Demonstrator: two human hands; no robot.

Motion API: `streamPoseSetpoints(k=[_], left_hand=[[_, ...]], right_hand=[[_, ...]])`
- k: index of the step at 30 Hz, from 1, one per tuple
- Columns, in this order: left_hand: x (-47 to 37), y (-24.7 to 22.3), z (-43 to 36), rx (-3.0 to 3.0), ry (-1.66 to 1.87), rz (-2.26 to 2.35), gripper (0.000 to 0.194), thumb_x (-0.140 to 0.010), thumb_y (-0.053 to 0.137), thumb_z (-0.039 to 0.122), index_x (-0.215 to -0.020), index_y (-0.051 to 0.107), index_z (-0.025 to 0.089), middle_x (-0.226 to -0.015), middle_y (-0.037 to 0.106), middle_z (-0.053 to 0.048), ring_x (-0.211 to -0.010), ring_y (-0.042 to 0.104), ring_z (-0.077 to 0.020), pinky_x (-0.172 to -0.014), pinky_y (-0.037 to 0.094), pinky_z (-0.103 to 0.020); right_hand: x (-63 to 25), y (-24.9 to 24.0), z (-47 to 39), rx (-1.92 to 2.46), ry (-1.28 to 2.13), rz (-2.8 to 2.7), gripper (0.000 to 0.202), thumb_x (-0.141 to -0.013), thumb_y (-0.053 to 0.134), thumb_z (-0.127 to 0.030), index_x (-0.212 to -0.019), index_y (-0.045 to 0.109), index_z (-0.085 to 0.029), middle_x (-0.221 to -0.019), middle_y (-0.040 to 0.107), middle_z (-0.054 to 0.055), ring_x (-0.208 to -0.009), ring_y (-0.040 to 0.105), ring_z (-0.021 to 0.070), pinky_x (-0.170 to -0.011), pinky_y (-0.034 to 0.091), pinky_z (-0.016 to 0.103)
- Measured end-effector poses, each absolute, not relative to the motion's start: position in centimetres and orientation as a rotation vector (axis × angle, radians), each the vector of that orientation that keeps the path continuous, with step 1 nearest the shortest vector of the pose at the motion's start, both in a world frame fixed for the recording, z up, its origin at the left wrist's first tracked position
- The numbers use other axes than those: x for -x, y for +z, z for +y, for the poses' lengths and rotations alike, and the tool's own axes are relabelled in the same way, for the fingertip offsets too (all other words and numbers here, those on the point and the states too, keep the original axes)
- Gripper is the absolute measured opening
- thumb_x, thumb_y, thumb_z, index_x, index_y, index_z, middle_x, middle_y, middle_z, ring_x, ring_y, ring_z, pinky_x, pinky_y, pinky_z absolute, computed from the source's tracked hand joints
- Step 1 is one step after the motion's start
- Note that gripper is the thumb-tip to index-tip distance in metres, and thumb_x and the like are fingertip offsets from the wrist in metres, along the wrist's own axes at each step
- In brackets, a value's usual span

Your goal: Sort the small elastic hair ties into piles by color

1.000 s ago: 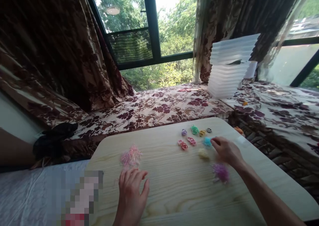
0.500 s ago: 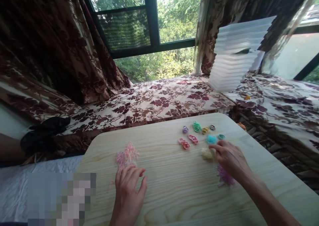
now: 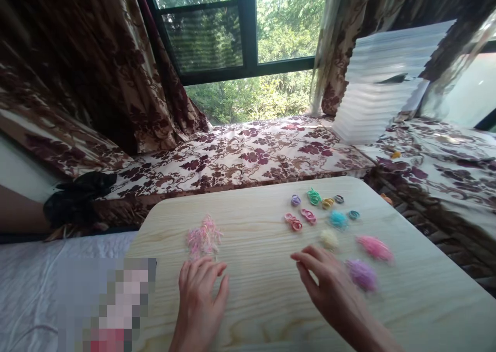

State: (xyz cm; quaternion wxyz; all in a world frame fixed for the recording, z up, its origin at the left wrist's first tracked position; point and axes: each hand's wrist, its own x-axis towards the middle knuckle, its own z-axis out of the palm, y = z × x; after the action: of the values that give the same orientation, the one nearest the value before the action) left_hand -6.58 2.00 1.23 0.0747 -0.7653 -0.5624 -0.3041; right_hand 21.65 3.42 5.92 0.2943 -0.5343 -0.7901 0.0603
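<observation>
My left hand (image 3: 203, 290) rests with fingers apart on the pale wooden table (image 3: 256, 300), its fingertips at the lower edge of a loose pink pile (image 3: 204, 236). My right hand (image 3: 325, 279) is over the table's middle right, thumb and forefinger tips close together; whether anything small is between them is hidden. Beyond it lies a cream bundle (image 3: 329, 239). To its right are a purple bundle (image 3: 361, 275) and a pink bundle (image 3: 375, 248). Farther back sit a blue bundle (image 3: 338, 219), green bands (image 3: 313, 196) and red bands (image 3: 293, 222).
A floral-covered ledge (image 3: 240, 155) runs behind the table below the window. On it stands a tall white stack (image 3: 387, 83). A black item (image 3: 81, 197) lies at the left. Bedding (image 3: 27, 285) borders the table's left side.
My right hand has moved left and nearer, away from the blue bundle, uncovering the pink bundle. My left hand stays about where it was. The view has shifted slightly.
</observation>
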Motion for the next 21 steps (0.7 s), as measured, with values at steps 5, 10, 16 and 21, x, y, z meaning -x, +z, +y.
streamPoseSetpoints(k=[5, 10, 16, 21], left_hand=[[6.6, 2.4, 0.7, 2.189, -0.909, -1.956, 0.016, -0.086, 0.054, 0.016, -0.091, 0.067, 0.023, -0.091, 0.072, -0.003, -0.102, 0.061, -0.0257, -0.104, 0.034, -0.052], [7.5, 3.7, -0.3, 2.099, -0.881, -2.144, 0.016, -0.085, 0.055, 0.011, -0.088, 0.067, 0.023, -0.086, 0.070, -0.002, -0.094, 0.061, -0.0225, -0.105, 0.036, -0.052], [9.8, 4.0, -0.2, 2.011, -0.828, -2.243, 0.015, -0.085, 0.056, 0.011, -0.081, 0.065, 0.023, -0.080, 0.067, 0.000, -0.090, 0.060, -0.0207, -0.106, 0.033, -0.052], [9.9, 4.1, 0.5, 1.975, -0.752, -2.298, 0.014, -0.084, 0.059, 0.012, -0.076, 0.064, 0.022, -0.076, 0.064, 0.000, -0.089, 0.058, -0.0205, -0.106, 0.033, -0.052]], right_hand=[[-17.1, 4.5, 2.9, 1.212, 0.393, -2.188, 0.027, -0.095, 0.042, -0.021, -0.092, 0.069, -0.023, -0.079, 0.068, 0.003, -0.072, 0.065, 0.0146, -0.066, 0.052, 0.027], [-16.3, 2.9, 4.0, 1.160, 0.536, -2.206, 0.029, -0.094, 0.043, -0.030, -0.091, 0.071, -0.025, -0.081, 0.070, 0.004, -0.072, 0.068, 0.0164, -0.064, 0.055, 0.027], [-17.1, 1.2, 4.3, 1.167, 0.466, -2.221, 0.027, -0.093, 0.047, -0.038, -0.102, 0.071, -0.027, -0.092, 0.072, 0.005, -0.081, 0.070, 0.0186, -0.071, 0.057, 0.029], [-17.2, 0.6, 4.1, 1.149, 0.372, -2.236, 0.025, -0.093, 0.049, -0.037, -0.104, 0.070, -0.027, -0.096, 0.072, 0.004, -0.085, 0.069, 0.0179, -0.074, 0.055, 0.028]])
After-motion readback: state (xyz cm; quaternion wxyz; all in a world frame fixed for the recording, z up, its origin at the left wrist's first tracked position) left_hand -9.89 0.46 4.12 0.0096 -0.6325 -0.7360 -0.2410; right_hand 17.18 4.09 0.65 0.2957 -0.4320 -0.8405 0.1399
